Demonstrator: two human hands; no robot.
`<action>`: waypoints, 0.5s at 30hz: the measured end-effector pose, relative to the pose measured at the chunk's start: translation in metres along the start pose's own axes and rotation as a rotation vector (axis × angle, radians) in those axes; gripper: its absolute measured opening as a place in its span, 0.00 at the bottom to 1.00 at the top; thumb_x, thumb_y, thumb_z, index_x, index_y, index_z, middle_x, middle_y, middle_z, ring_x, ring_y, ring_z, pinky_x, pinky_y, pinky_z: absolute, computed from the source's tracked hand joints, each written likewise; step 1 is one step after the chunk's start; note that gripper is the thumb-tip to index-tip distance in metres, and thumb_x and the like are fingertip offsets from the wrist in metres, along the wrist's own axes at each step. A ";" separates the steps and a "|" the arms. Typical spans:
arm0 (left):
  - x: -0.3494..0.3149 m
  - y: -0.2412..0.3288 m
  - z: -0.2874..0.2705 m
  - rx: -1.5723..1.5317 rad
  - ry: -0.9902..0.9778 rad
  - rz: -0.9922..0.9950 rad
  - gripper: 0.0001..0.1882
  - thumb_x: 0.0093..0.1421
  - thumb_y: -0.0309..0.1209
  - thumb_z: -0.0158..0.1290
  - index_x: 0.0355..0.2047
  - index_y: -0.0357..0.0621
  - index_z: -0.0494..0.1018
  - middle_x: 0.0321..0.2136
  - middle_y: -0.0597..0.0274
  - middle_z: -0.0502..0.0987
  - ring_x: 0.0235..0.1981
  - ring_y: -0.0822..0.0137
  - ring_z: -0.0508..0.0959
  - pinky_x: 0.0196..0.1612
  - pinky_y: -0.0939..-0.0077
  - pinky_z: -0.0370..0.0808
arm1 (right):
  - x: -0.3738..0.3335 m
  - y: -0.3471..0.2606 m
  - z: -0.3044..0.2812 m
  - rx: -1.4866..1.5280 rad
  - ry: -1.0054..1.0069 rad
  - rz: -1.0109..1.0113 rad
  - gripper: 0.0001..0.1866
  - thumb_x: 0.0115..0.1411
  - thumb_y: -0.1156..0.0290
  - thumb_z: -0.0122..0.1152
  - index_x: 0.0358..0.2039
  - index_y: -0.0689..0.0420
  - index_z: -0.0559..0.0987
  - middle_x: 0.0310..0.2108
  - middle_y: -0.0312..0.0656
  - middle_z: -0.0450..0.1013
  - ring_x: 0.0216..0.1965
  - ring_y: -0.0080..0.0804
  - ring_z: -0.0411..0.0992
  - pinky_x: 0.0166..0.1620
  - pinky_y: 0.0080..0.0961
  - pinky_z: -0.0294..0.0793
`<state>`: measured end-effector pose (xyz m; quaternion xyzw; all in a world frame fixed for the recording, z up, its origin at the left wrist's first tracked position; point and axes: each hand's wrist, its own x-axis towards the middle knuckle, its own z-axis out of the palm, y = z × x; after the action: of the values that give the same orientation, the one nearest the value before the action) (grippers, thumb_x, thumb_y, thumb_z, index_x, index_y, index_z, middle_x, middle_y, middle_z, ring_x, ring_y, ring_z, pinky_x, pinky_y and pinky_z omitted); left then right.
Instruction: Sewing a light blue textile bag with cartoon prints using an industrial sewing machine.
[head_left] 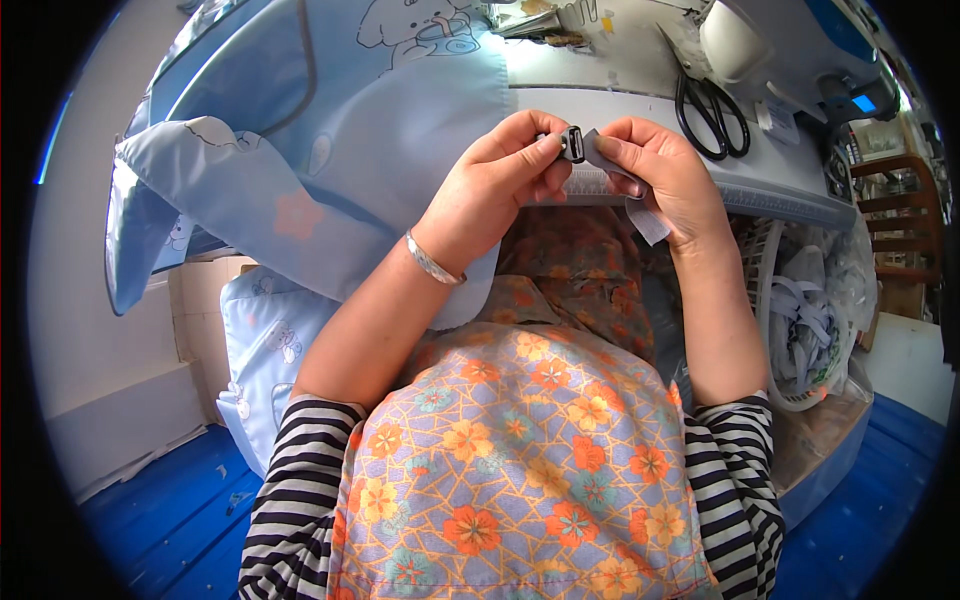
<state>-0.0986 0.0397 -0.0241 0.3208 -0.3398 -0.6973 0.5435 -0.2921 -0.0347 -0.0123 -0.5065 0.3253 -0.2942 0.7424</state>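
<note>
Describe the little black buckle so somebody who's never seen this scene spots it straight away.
Find the white table at the top, then look upper middle, near its front edge. There the left hand pinches the black buckle at its fingertips, beside the grey strap in the right hand. Unlike the larger black-handled scissors farther right, it is a small slotted piece.

no wording legible from where I stand, fine marks on the ruler strip [740, 195] along the table [625, 108] too small to read, little lit blue screen [863, 104] likewise
</note>
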 end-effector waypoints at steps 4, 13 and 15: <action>0.001 -0.001 -0.001 -0.014 -0.026 0.002 0.09 0.69 0.35 0.47 0.43 0.44 0.69 0.30 0.70 0.71 0.32 0.78 0.70 0.39 0.83 0.69 | 0.001 0.002 0.001 0.082 -0.036 0.046 0.06 0.62 0.69 0.62 0.35 0.58 0.77 0.27 0.28 0.71 0.21 0.11 0.60 0.25 0.08 0.60; 0.002 -0.004 -0.002 0.003 -0.024 -0.017 0.08 0.68 0.34 0.49 0.42 0.44 0.69 0.31 0.69 0.72 0.31 0.78 0.72 0.37 0.83 0.70 | 0.002 0.007 0.002 0.087 -0.085 0.058 0.05 0.62 0.71 0.62 0.33 0.57 0.76 0.27 0.28 0.70 0.23 0.12 0.62 0.27 0.08 0.62; 0.002 -0.004 -0.001 0.001 -0.011 -0.031 0.08 0.68 0.33 0.50 0.43 0.43 0.69 0.32 0.68 0.74 0.31 0.77 0.74 0.38 0.82 0.71 | 0.002 0.008 0.003 0.094 -0.091 0.058 0.05 0.62 0.72 0.62 0.33 0.57 0.76 0.28 0.29 0.71 0.24 0.12 0.64 0.29 0.08 0.65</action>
<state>-0.0997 0.0386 -0.0279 0.3227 -0.3382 -0.7071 0.5305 -0.2875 -0.0324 -0.0199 -0.4744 0.2917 -0.2644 0.7874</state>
